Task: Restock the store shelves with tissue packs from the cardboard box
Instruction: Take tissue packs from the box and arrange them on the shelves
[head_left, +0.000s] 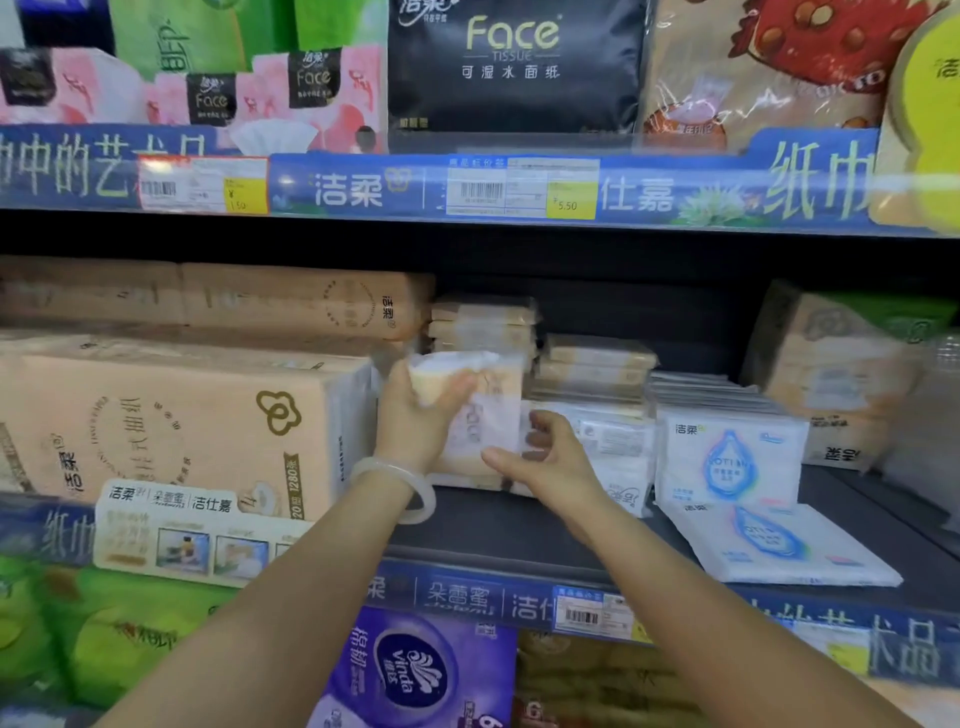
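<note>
A pale cream tissue pack (483, 415) stands upright on the middle shelf (509, 535), between a large peach multipack and white packs. My left hand (415, 410), with a pale bangle on the wrist, grips the pack's upper left corner. My right hand (545, 457) touches its lower right edge, fingers curled loosely. More small beige packs (483, 322) are stacked behind it. The cardboard box is out of view.
A large peach multipack (171, 431) fills the shelf's left. White packs with blue drops (727, 457) stand to the right, one lying flat (779, 545). A brown pack (831, 374) sits at far right. The upper shelf holds black Face tissue (514, 62); purple Vinda packs (415, 670) lie below.
</note>
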